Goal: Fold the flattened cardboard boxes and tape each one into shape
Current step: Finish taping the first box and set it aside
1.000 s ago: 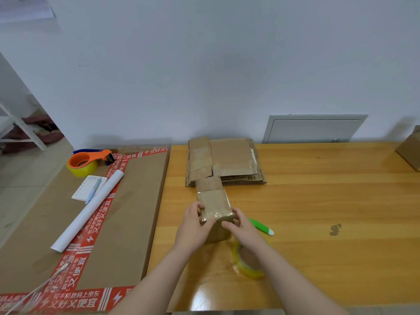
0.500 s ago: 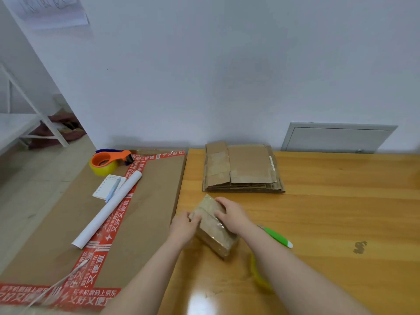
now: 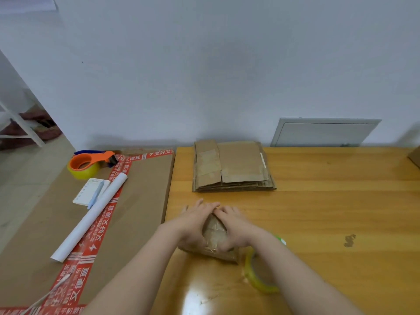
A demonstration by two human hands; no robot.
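The box [image 3: 214,234] has swung round! Half a second ago it lay slantwise; now its long axis points away from the person, straight toward the stack of flat boxes [image 3: 231,167]. The left hand [image 3: 193,222] has come off the end and onto the left side, and the right hand [image 3: 235,227] covers the right side. The fingers [image 3: 203,204] of both hands meet over the far end, stretched out flat and pressing the cardboard rather than curling round it.

The box rests on the bench [image 3: 329,212] on the near side of the stack, directly under both palms, so neither hand is nearer. Glossy tape already shows on its top. If more tape is wanted, the tape roll [image 3: 261,286] favours the right hand: it sits just beside that forearm, farther from the stack than the box.

No writing is legible on the box. Left of the stack, the red tape [image 3: 103,221] on the big cardboard sheet [image 3: 141,196] reads 又好又便宜.
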